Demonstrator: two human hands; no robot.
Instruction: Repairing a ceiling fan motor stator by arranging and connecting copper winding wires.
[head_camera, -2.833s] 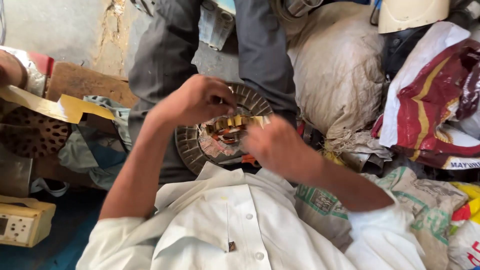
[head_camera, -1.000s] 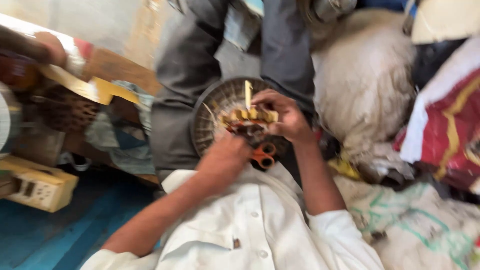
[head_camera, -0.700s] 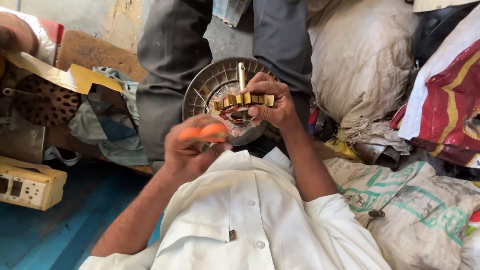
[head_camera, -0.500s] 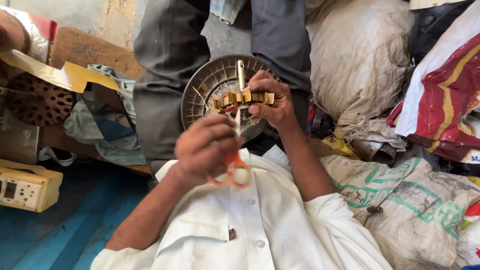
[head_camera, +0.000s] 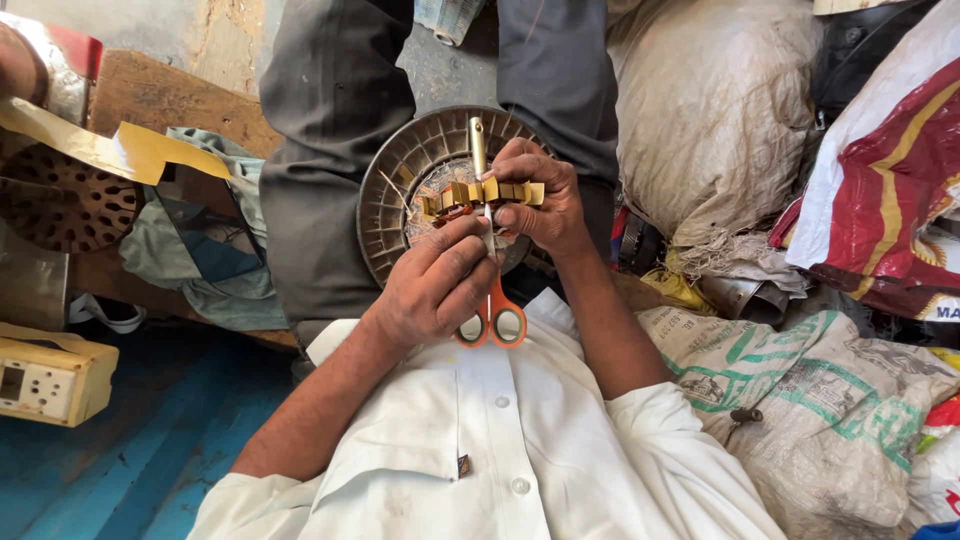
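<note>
There is one view only, from a camera worn on the person's head. It looks steeply down along the person's own chest, so the white shirt (head_camera: 500, 450) fills the bottom of the picture and the dark trousers (head_camera: 330, 150) run toward the top edge. The camera sits close: the left hand (head_camera: 435, 290) and the right hand (head_camera: 540, 195) meet near the middle, just above the shirt, over a round ribbed metal part (head_camera: 400, 180) in the lap. To the picture's left the view takes in a blue floor (head_camera: 130, 470) and a cream socket box (head_camera: 50, 380); to its right, piled sacks (head_camera: 820, 400).
</note>
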